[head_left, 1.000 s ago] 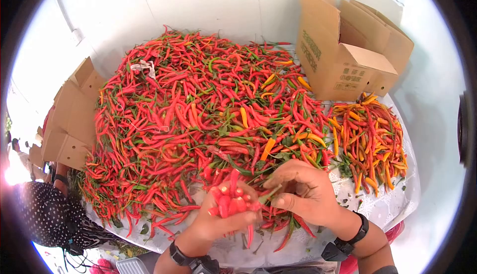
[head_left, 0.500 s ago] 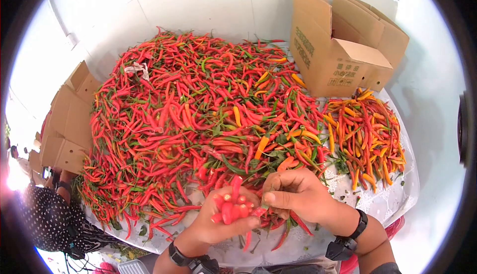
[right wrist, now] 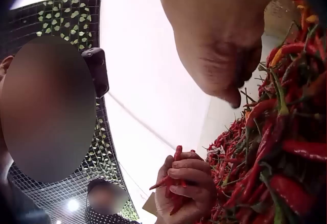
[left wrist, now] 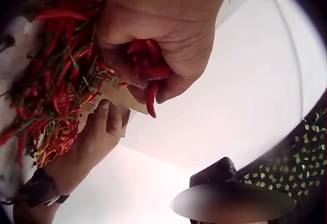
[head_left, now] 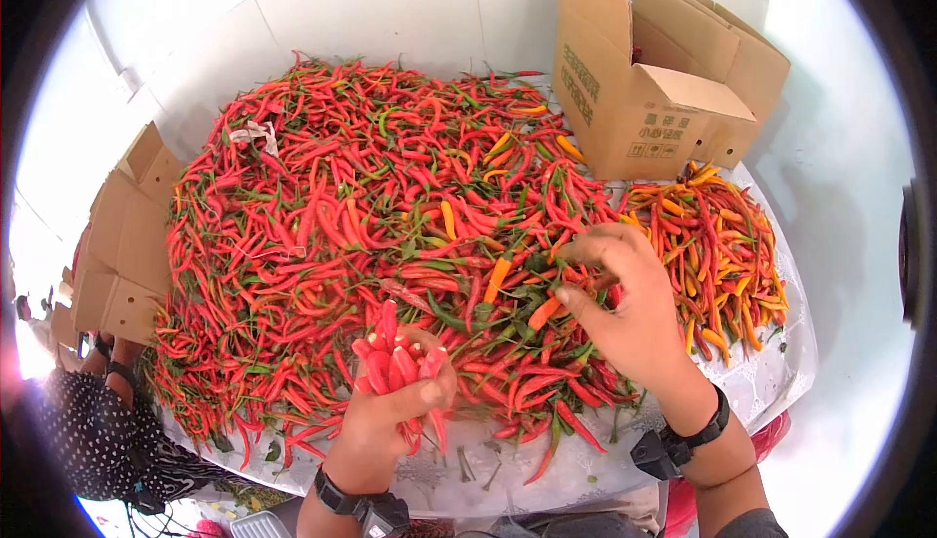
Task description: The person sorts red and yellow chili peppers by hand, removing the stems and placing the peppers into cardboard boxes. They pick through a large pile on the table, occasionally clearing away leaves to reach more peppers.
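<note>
My left hand [head_left: 395, 411] holds a bunch of red chili peppers [head_left: 395, 362] above the near edge of the table, their pale stemless ends pointing up. The left wrist view shows the fingers wrapped round the bunch, one red tip [left wrist: 152, 101] sticking out below. My right hand [head_left: 630, 299] reaches over the right part of the big chili pile [head_left: 322, 196], thumb and fingers bent and spread apart. An orange-red chili [head_left: 545, 313] lies just below its thumb tip, among green stems. In the right wrist view that hand's palm side and fingertips are partly hidden.
A smaller heap of orange and red chilies [head_left: 717, 245] lies at the right. Behind it stands an open cardboard box [head_left: 634, 118]; another box [head_left: 122, 235] is at the left edge. Loose stems [head_left: 466, 465] lie on the white table cover [head_left: 576, 484]. Another person [head_left: 93, 431] is at the left.
My right hand has left the left hand and moved up and right over the pile. The left hand, still gripping its chilies, has shifted slightly left. Loose stems now show on the cover.
</note>
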### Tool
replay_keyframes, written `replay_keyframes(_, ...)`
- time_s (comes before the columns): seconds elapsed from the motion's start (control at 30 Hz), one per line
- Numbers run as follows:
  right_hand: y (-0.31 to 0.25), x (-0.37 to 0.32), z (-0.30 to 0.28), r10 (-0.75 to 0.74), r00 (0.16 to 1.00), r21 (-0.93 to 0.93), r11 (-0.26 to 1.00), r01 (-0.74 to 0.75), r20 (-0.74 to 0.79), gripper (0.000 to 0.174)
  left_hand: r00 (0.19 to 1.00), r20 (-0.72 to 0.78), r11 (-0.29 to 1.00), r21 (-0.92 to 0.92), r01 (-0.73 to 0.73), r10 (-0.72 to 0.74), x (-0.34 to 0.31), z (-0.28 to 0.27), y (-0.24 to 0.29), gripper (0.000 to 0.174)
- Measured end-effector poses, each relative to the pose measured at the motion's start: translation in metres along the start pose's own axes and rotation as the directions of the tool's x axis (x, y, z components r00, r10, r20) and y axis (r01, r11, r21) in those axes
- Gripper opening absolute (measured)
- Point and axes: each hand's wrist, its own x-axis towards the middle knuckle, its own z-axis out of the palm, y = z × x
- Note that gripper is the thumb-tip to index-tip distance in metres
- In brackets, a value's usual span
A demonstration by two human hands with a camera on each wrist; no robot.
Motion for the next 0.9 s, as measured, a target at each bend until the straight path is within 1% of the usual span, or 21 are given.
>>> replay_keyframes(0.03,-0.005,0.001,-0.006,-0.088,0.994,-0.142,0.985,0.096,0.061,0.017,1.000,-0.010,1.000,-0.023,0.012,-0.012,0.000,0.002,0.002,0.038)
replay_keyframes(0.07,-0.008,0.001,-0.008,-0.094,0.975,-0.112,0.987,0.119,0.203,0.017,1.000,-0.016,1.000,-0.018,0.023,-0.023,-0.001,0.004,0.003,0.036)
replay_keyframes(0.1,-0.010,-0.001,-0.010,-0.102,0.934,-0.077,0.988,0.136,0.342,0.016,0.999,-0.024,0.999,-0.014,0.033,-0.034,-0.001,0.005,0.005,0.034)
replay_keyframes(0.13,-0.012,-0.004,-0.010,-0.112,0.874,-0.041,0.988,0.148,0.472,0.015,0.998,-0.033,0.999,-0.008,0.045,-0.045,-0.002,0.006,0.006,0.033)
replay_keyframes(0.23,-0.010,-0.018,0.008,-0.229,0.812,-0.151,0.921,0.359,0.536,0.014,0.999,-0.030,0.998,-0.058,0.019,-0.021,0.000,0.004,0.002,0.030)
replay_keyframes(0.27,-0.011,-0.021,0.011,-0.279,0.790,-0.147,0.897,0.418,0.545,0.018,1.000,-0.030,0.998,-0.055,0.005,-0.007,0.000,0.004,0.001,0.030)
replay_keyframes(0.33,-0.015,-0.022,0.011,-0.288,0.789,-0.144,0.894,0.425,0.543,0.019,0.999,-0.030,0.998,-0.054,-0.024,0.022,0.002,0.004,0.000,0.029)
replay_keyframes(0.47,-0.012,-0.022,0.012,-0.280,0.791,-0.177,0.883,0.434,0.543,0.021,0.999,-0.030,0.999,-0.048,-0.017,0.015,0.004,0.002,-0.001,0.027)
replay_keyframes(0.57,-0.013,-0.020,0.017,-0.321,0.864,-0.293,0.846,0.445,0.387,0.012,0.999,-0.010,0.999,-0.038,-0.038,0.038,0.005,0.003,-0.001,0.027)
replay_keyframes(0.67,-0.015,-0.019,0.013,-0.308,0.881,-0.345,0.833,0.432,0.358,0.015,0.998,-0.008,0.998,-0.039,-0.057,0.057,0.005,0.001,-0.002,0.027)
replay_keyframes(0.77,-0.018,-0.023,0.022,-0.375,0.873,-0.036,0.914,0.405,0.312,0.025,0.998,-0.028,0.997,-0.041,-0.060,0.059,0.005,0.003,0.001,0.026)
replay_keyframes(0.87,-0.031,-0.027,0.019,-0.322,0.778,-0.008,0.922,0.388,0.540,0.027,0.998,-0.025,0.997,-0.057,-0.057,0.056,0.005,0.002,0.001,0.026)
replay_keyframes(0.9,-0.030,-0.028,0.020,-0.315,0.769,-0.058,0.908,0.414,0.556,0.026,0.998,-0.018,0.996,-0.059,-0.060,0.059,0.005,0.001,0.001,0.026)
